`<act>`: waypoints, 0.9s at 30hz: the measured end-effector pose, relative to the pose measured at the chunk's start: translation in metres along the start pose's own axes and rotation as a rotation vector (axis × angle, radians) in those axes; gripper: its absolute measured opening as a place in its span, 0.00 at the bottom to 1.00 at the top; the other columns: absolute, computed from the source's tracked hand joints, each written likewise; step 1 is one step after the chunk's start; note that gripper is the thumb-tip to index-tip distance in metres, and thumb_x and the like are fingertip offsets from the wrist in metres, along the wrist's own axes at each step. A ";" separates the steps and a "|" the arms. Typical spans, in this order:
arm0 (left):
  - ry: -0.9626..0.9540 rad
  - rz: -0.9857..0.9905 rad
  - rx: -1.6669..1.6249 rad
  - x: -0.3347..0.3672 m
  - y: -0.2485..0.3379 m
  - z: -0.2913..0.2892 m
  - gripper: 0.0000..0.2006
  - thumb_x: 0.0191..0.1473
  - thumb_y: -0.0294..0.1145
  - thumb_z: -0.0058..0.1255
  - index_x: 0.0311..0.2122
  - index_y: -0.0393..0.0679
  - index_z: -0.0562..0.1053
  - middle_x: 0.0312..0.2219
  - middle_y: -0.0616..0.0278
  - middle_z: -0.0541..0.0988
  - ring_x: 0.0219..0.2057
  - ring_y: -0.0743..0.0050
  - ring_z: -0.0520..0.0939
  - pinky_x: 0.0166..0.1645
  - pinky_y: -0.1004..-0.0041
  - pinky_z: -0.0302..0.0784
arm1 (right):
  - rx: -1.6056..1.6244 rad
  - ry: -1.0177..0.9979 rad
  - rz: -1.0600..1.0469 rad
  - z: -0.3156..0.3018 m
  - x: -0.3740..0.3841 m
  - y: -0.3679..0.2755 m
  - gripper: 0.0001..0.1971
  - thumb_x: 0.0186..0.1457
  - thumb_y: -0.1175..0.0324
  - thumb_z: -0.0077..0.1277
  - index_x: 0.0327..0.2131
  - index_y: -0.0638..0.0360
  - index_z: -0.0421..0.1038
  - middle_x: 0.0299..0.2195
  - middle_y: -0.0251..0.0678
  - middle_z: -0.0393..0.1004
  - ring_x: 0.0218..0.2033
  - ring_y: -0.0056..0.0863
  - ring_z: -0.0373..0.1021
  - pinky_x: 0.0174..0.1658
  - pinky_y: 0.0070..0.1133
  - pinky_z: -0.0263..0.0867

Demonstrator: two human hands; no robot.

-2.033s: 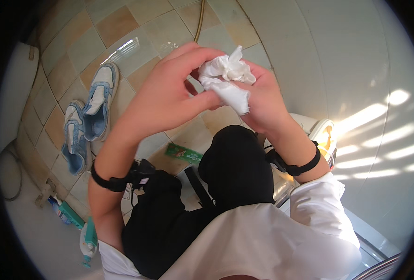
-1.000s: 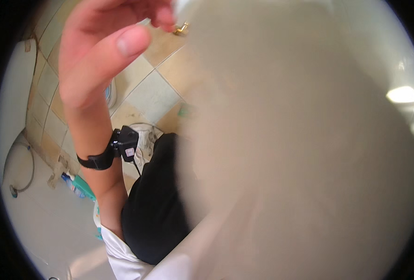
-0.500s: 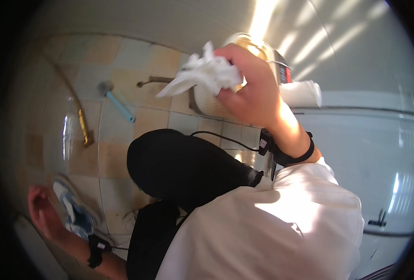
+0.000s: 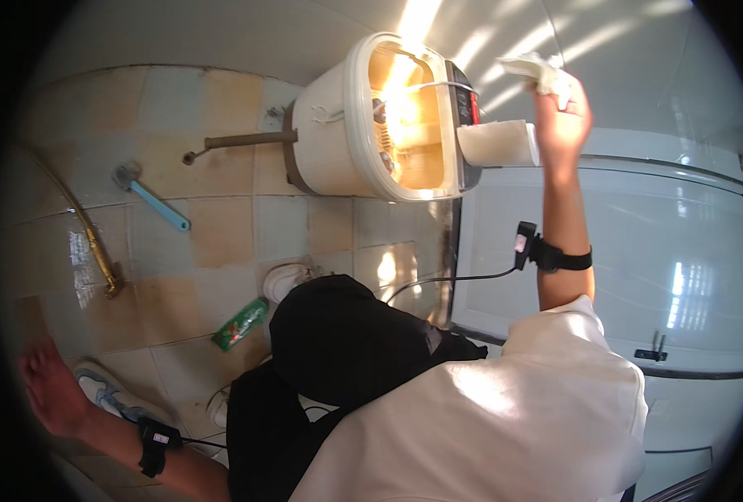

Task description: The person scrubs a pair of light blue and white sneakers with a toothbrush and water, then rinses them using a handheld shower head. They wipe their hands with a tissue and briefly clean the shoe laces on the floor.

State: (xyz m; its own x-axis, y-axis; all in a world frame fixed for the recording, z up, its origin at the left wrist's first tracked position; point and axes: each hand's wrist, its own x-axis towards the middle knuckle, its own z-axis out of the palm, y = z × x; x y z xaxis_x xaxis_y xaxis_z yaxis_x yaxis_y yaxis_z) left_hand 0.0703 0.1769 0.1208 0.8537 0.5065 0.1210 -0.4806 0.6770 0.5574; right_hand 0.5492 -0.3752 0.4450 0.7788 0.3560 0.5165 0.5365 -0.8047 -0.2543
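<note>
My right hand (image 4: 564, 124) is raised at the upper right, closed around a crumpled white tissue (image 4: 545, 74) whose loose end sticks out to the left. Just below and left of that hand lies a white paper roll (image 4: 497, 144), against the control panel end of a cream foot bath tub (image 4: 325, 117). Sunlight falls into the tub; a white cord crosses its opening. At the dim lower left edge, my left hand (image 4: 51, 391) hangs apart from everything, its fingers loosely spread and holding nothing, near my blue and white shoe (image 4: 107, 391).
A brown drain hose (image 4: 241, 140) sticks out from the tub's base. On the tiled floor lie a blue-handled brush (image 4: 160, 205), a brass-coloured pipe (image 4: 93, 238) and a green packet (image 4: 241, 325). A pale panelled door (image 4: 631, 226) stands at the right.
My right hand has moved right with the tissue, from over the tub to beyond the paper roll. The tub's inside and the green packet have come into sight. My left hand is slightly farther left.
</note>
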 end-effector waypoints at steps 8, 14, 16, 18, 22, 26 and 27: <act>-0.133 -0.148 -0.086 0.018 -0.025 0.012 0.29 0.55 0.42 0.47 0.56 0.31 0.62 0.51 0.49 0.67 0.56 0.54 0.65 0.65 0.55 0.50 | -0.735 -0.548 0.070 0.006 0.035 0.065 0.16 0.45 0.79 0.47 0.39 0.59 0.78 0.38 0.44 0.73 0.40 0.46 0.71 0.47 0.33 0.67; 0.194 0.080 0.239 -0.024 0.029 0.041 0.28 0.54 0.43 0.47 0.54 0.31 0.64 0.42 0.56 0.68 0.49 0.60 0.68 0.59 0.60 0.57 | -0.373 -0.484 -0.305 0.104 0.015 -0.016 0.14 0.47 0.76 0.45 0.38 0.59 0.77 0.35 0.46 0.69 0.40 0.47 0.69 0.46 0.31 0.66; 0.100 0.119 0.140 -0.012 0.012 0.040 0.25 0.56 0.41 0.45 0.53 0.31 0.66 0.40 0.56 0.69 0.45 0.63 0.68 0.55 0.62 0.59 | -0.511 -0.404 -0.313 0.103 0.042 0.033 0.10 0.51 0.72 0.44 0.33 0.67 0.73 0.35 0.52 0.69 0.40 0.51 0.68 0.43 0.35 0.64; 0.169 0.166 0.166 -0.038 0.033 0.056 0.24 0.57 0.40 0.43 0.51 0.30 0.67 0.39 0.56 0.70 0.43 0.64 0.69 0.53 0.64 0.61 | -1.049 -0.711 -0.325 0.118 0.077 0.138 0.07 0.49 0.77 0.44 0.30 0.65 0.73 0.35 0.56 0.74 0.40 0.54 0.70 0.45 0.38 0.67; 0.228 0.182 0.207 -0.084 0.050 0.034 0.23 0.57 0.41 0.41 0.51 0.33 0.66 0.39 0.59 0.67 0.43 0.66 0.65 0.53 0.65 0.59 | -1.273 -1.107 -0.317 0.098 0.094 0.237 0.06 0.43 0.74 0.56 0.26 0.68 0.77 0.30 0.57 0.78 0.35 0.51 0.77 0.35 0.40 0.72; 0.330 0.211 0.289 -0.110 0.073 0.043 0.23 0.57 0.42 0.39 0.50 0.32 0.66 0.39 0.59 0.67 0.42 0.66 0.65 0.52 0.66 0.59 | -1.151 -1.377 0.287 0.137 0.047 0.195 0.07 0.41 0.73 0.59 0.23 0.69 0.76 0.17 0.42 0.74 0.16 0.32 0.71 0.19 0.32 0.67; 0.309 0.205 0.273 -0.115 0.074 0.037 0.23 0.57 0.42 0.40 0.50 0.32 0.66 0.39 0.59 0.68 0.42 0.66 0.65 0.52 0.66 0.59 | -1.123 -1.372 0.350 0.138 0.042 0.184 0.08 0.40 0.72 0.60 0.24 0.69 0.76 0.17 0.42 0.74 0.16 0.32 0.70 0.19 0.31 0.67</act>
State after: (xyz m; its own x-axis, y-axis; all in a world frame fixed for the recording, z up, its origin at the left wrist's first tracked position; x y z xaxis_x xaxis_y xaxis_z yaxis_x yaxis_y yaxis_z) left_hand -0.0559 0.1493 0.1790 0.6269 0.7787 0.0241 -0.5277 0.4017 0.7484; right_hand 0.7256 -0.4430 0.3074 0.7940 -0.2534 -0.5526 0.3075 -0.6169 0.7245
